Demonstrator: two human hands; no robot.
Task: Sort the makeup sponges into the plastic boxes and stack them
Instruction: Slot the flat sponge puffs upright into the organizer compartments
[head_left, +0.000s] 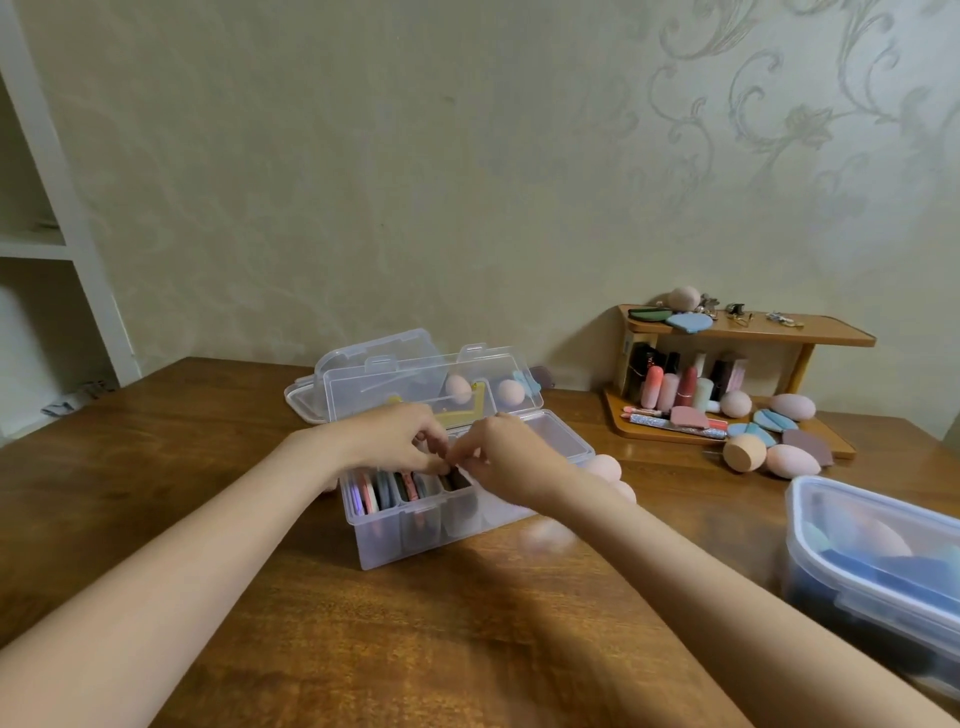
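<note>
Glossy brown wooden table (363, 639) against pale scrolled wallpaper. At centre, clear plastic divided box (415, 535), lid raised, flat sponges standing on edge in its compartments: pink, grey-blue, dark brown. Above its middle, left hand (400, 439) and right hand (506, 454) fingertips together, pinching a dark brown flat sponge (458, 477) at the rim. Just right of the box, smooth peach egg-shaped sponges (605, 467). Far right, lidded clear container with blue trim (878, 566); behind, small wooden two-tier shelf (748, 332) with more sponges and lipsticks. No legible writing

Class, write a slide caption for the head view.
Both hands tuck a dark sponge into the clear divided box on the table.
</note>
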